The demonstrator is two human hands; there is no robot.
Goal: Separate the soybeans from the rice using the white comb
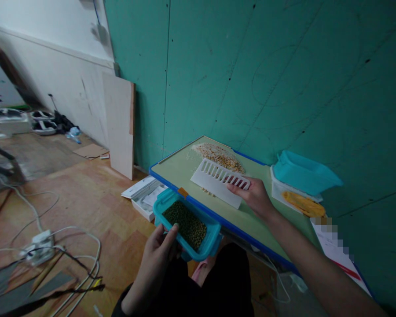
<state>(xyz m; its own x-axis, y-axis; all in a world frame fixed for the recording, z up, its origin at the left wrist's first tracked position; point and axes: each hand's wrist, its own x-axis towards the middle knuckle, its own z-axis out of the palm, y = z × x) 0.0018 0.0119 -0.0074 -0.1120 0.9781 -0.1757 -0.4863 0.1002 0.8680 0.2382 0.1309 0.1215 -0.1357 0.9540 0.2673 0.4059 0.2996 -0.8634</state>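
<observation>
My left hand (163, 244) grips the near rim of a turquoise plastic container (214, 235), thumb over the edge. Green beans and some yellowish ones (186, 224) lie inside it, and it is held just below the table's front edge. In my right hand (255, 198) is a white slotted scraper (218, 187), its fingers closed round the right end near the slots. The scraper is tilted over the pale green tabletop (181, 169). Behind it spreads a pile of mixed grains and beans (221, 156). A few yellow beans (207, 191) lie by the scraper's lower edge.
Another turquoise container (305, 171) stands at the table's right, by the green wall (201, 66), with a yellow-orange item (303, 203) in front. An open white box (145, 200) sits on the floor beyond the table. A power strip (41, 246) with loose cables lies at left.
</observation>
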